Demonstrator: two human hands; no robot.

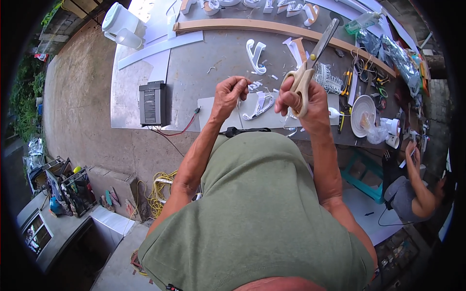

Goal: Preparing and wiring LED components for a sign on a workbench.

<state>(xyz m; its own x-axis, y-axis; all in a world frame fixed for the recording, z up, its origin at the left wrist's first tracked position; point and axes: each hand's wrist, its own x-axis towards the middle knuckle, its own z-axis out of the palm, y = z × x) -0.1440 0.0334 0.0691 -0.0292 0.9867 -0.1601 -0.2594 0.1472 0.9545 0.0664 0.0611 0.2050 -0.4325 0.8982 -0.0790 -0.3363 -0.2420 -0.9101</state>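
My right hand (316, 107) grips a pair of scissors (304, 83) with cream handles, its fingers through the loops. The blades point up and away to the right, over the table. To the left, my left hand (227, 98) is closed in a pinch; whatever its fingertips hold is too small to make out. Between my hands a white letter-shaped piece (259, 107) lies on a light grey board (219, 107). Small white scraps (256, 86) are scattered just past it. Farther back lie a curved white letter piece (255, 58) and a white-and-tan letter piece (296, 52).
A long tan strip (257, 24) crosses the metal table (194, 63), with several white letters behind it. A dark power box (152, 104) sits at left, near a white pitcher (119, 20). Cutters, wires and a white plate (363, 115) lie right. Another person (412, 194) works at far right.
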